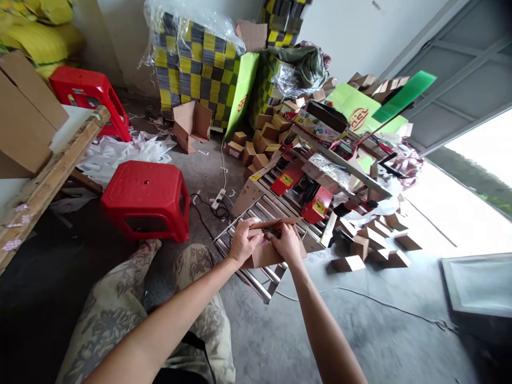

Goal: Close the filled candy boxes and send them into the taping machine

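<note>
The left hand's fingers (244,241) are bent around the left side of a small brown cardboard box (267,258), its thumb pointing in towards the opening. The right hand (288,243) grasps the box's right side, fingers curled over the upper edge and partly down inside. Both hands are partly closed, a short gap between them; something dark and pinkish shows in that gap, but it is too small and shaded to identify.

Both bare forearms reach forward from the person's body and converge on the box, knuckles up. The box is over the near end of a roller conveyor (262,290); whether it rests on the metal rollers or is held just above them is hard to tell. The conveyor leads into a taping machine with red housings (288,178).

To the left, on the grey concrete floor (272,341), stands a red stool (144,181), with a power strip (218,199) between it and the conveyor. Small cartons (262,140) lie heaped beyond the machine, and black-and-yellow stacks (200,74), partly under clear plastic, stand by the wall.
</note>
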`<state>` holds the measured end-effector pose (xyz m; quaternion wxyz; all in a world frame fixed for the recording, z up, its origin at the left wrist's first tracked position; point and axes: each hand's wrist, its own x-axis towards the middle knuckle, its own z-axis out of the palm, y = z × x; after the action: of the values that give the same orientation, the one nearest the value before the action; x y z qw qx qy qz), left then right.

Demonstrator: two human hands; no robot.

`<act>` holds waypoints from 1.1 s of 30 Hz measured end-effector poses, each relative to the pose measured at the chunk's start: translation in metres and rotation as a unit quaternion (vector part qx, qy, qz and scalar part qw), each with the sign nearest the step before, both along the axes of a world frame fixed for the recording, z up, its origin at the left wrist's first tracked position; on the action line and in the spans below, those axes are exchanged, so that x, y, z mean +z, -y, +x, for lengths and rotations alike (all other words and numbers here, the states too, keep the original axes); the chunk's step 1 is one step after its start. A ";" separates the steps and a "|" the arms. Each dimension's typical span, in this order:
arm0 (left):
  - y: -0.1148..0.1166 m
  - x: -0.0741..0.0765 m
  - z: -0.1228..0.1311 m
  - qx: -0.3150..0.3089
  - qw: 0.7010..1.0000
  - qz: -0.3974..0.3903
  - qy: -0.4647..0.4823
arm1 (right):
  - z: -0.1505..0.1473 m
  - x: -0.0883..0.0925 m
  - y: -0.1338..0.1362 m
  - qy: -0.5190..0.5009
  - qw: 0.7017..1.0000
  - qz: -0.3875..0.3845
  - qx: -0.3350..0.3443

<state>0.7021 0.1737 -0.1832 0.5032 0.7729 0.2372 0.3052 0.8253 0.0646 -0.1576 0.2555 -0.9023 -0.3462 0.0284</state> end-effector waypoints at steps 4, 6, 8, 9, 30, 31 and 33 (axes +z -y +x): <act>0.009 -0.003 0.000 -0.011 0.997 -0.052 0.047 | 0.006 -0.009 0.003 0.029 0.996 0.078 -0.014; 0.016 -0.004 0.001 0.006 0.997 -0.036 0.067 | 0.008 -0.010 0.008 0.063 0.987 0.138 -0.052; 0.021 -0.005 -0.003 0.006 0.996 0.018 0.091 | 0.010 -0.011 0.012 0.102 0.969 0.200 -0.102; 0.022 -0.005 -0.006 -0.007 0.993 0.052 0.101 | 0.011 -0.010 0.014 0.118 0.960 0.222 -0.120; 0.013 0.015 -0.052 -0.193 0.979 -0.047 0.048 | -0.059 -0.009 0.053 0.110 0.970 -0.071 0.203; 0.013 0.013 -0.053 -0.180 0.979 -0.077 0.050 | -0.045 -0.011 0.053 0.109 0.969 -0.077 0.208; 0.012 0.007 -0.059 -0.145 0.980 -0.129 0.043 | -0.009 -0.016 0.048 0.117 0.968 -0.086 0.204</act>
<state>0.6436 0.1616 -0.1758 0.6474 0.7140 0.1380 0.2281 0.8161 0.0166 -0.1731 0.1236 -0.8281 -0.5467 0.0041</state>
